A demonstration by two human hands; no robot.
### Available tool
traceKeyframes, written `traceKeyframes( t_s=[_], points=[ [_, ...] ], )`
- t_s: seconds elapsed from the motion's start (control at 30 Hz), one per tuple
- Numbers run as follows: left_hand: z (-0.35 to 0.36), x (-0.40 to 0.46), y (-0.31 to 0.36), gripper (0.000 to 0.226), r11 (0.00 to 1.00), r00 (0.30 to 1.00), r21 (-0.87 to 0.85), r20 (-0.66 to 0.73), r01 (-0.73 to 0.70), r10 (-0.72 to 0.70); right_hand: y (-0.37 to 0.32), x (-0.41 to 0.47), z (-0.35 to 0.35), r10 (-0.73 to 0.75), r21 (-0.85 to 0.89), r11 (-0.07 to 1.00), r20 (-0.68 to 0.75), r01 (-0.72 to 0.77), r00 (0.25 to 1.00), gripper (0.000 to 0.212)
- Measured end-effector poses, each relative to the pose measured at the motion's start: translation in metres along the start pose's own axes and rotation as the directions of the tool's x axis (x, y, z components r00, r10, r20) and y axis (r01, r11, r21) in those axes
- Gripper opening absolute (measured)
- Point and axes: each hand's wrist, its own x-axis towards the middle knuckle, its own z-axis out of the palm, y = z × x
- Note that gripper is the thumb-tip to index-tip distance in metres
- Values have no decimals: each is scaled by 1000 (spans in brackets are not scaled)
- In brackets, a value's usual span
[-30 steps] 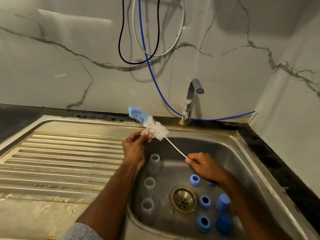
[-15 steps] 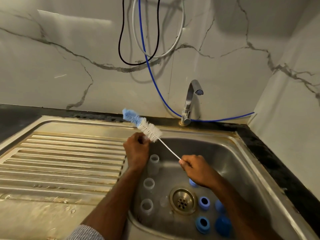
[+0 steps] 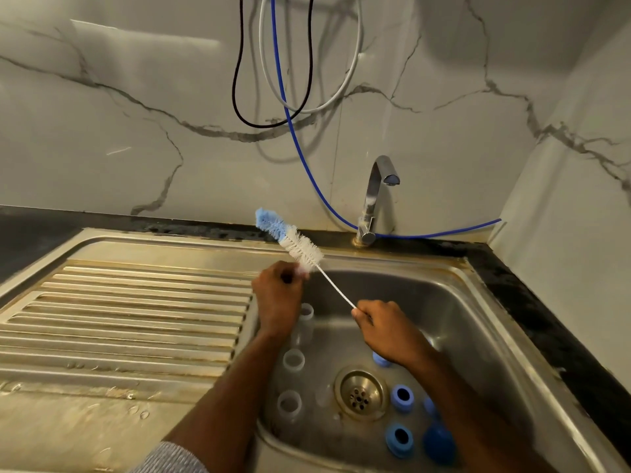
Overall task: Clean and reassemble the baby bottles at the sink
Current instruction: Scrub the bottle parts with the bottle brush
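A bottle brush [image 3: 297, 244] with white bristles and a blue sponge tip is held slanted above the sink's left rim. My right hand [image 3: 389, 329] pinches the end of its thin wire handle. My left hand [image 3: 278, 295] has its fingers curled at the lower end of the white bristles. In the steel sink basin [image 3: 454, 322], three clear bottles [image 3: 293, 360] stand upright in a row along the left wall. Blue collar rings [image 3: 402, 398] and a blue cap [image 3: 438, 442] lie right of the drain [image 3: 362, 394], partly hidden by my right forearm.
A steel tap [image 3: 375, 196] stands behind the basin, with no water running. The ribbed drainboard [image 3: 129, 319] spreads to the left, wet near the front. A blue hose [image 3: 300, 155] and black and white cables hang on the marble wall. A dark counter edge [image 3: 532, 308] runs along the right.
Both hands and the brush have shifted a little left and toward me. My left hand has closed more tightly around the base of the bristles.
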Motion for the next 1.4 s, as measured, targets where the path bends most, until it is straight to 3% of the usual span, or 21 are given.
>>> traceKeyframes(
  t_s=[0.07, 0.13, 0.23, 0.3, 0.37, 0.47, 0.53, 0.6, 0.7, 0.77, 0.93, 1.03, 1.1, 1.17, 1.3, 1.4],
  points=[
    [8, -11, 5, 6, 996, 994, -27, 62, -90, 92, -5, 1, 4, 15, -8, 1000, -47, -15, 999, 39],
    [12, -12, 7, 9, 993, 993, -80, 60, -93, 98, -3, 3, 2, 29, 42, 999, -77, -25, 997, 40],
    [7, -4, 4, 13, 966, 996, -245, 15, 85, -84, 6, 1, -6, 26, 101, 995, -67, -19, 997, 39],
    [1, 5, -1, 19, 820, 950, -492, 53, 294, -308, 8, -2, -8, 4, 112, 994, -60, 3, 998, 39],
    [-3, 10, -4, 24, 569, 876, -703, 166, 427, -452, 7, -4, -6, -18, 113, 993, -62, 25, 998, 38],
    [-7, 11, -4, 14, 315, 808, -809, 298, 497, -509, 4, -4, -6, -50, 106, 993, -53, 56, 997, 38],
    [-7, 11, -3, 9, 221, 776, -818, 366, 532, -514, 3, -5, -5, -59, 111, 992, -38, 63, 998, 38],
    [-5, 9, -1, 10, 230, 774, -785, 430, 575, -466, -1, -5, -2, -56, 114, 992, -40, 60, 998, 38],
    [4, -1, 5, 15, 372, 803, -713, 497, 594, -329, -10, -3, 5, -10, 145, 989, -58, 18, 998, 39],
    [6, -4, 8, 16, 411, 809, -697, 502, 588, -307, -13, 0, 6, 20, 197, 980, -57, -8, 998, 38],
    [-8, 13, 1, 13, 233, 778, -783, 440, 577, -448, 0, -5, -8, 40, 377, 922, 138, -89, 990, 39],
    [-4, 5, 2, 13, 400, 812, -712, 449, 577, -374, 0, -9, -6, 48, 405, 906, 189, -122, 981, 39],
    [6, -7, 8, 16, 452, 817, -681, 497, 576, -291, -7, -7, -2, 56, 400, 910, 150, -112, 987, 38],
    [10, -11, 12, 21, 435, 808, -684, 538, 586, -242, -11, -3, 0, 61, 403, 911, 88, -92, 994, 38],
    [8, -2, 10, 28, 272, 768, -719, 576, 639, -282, -6, -2, -5, 66, 421, 904, 14, -65, 998, 38],
    [5, 4, 5, 27, 271, 764, -721, 548, 638, -342, -5, -4, -9, 74, 438, 897, -9, -62, 997, 37]
  ],
)
